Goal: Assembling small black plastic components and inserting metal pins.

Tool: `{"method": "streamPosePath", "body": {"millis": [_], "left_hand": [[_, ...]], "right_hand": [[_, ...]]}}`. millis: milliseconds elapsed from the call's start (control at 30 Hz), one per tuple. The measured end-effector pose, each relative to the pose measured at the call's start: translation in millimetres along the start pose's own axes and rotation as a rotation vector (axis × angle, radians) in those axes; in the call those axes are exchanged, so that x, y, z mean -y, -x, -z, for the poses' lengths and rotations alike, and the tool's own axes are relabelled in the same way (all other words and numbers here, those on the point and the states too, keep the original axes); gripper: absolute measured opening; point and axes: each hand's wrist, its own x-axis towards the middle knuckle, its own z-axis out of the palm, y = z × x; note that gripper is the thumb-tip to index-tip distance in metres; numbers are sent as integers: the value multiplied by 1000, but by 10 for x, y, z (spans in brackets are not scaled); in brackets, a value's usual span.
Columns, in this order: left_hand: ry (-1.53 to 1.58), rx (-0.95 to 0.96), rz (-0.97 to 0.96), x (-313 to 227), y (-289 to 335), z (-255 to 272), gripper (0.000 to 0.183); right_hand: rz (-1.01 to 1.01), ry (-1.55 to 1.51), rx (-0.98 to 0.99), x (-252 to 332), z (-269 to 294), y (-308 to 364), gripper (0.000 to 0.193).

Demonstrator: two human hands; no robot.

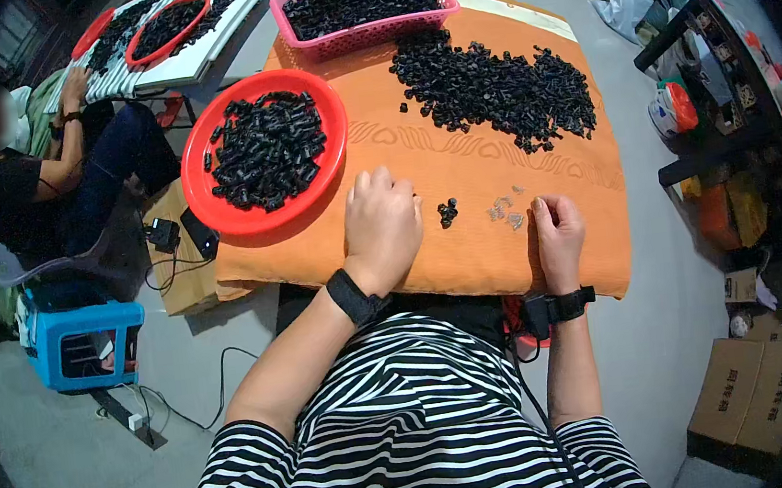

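My left hand (381, 228) is closed, its back upward, over the orange cloth (335, 262) beside the red round tray (338, 154) of small black plastic parts (267, 154). Whatever its curled fingers hold is hidden. My right hand (559, 230) is near the cloth's front right part, thumb and index finger pinched together; anything between them is too small to make out. Just left of it lie several small clear pieces (507, 210). A few black parts (447, 212) form a little cluster between my hands. Farther off spreads a large loose pile of black parts (499, 87).
A pink basket (368, 38) full of black parts stands at the table's far edge. At the left, another person (46, 177) sits by a white table (223, 37) with more black parts. Dark shelving (718, 62) and cardboard boxes (750, 391) line the right side. Cables (221, 398) trail over the floor.
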Motion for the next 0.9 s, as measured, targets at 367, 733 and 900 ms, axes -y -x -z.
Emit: {"method": "streamPosePath", "body": {"millis": [367,733,900], "left_hand": [[166,-6,91,-38,62,143,15],[1552,756,784,-93,455,388,30],[1694,705,725,-32,508,303,32]], "right_hand": [[-83,-97,-9,94,38,35,10],[257,98,168,909,-42,291,18],[308,-75,345,1273,-86,343,14]]}}
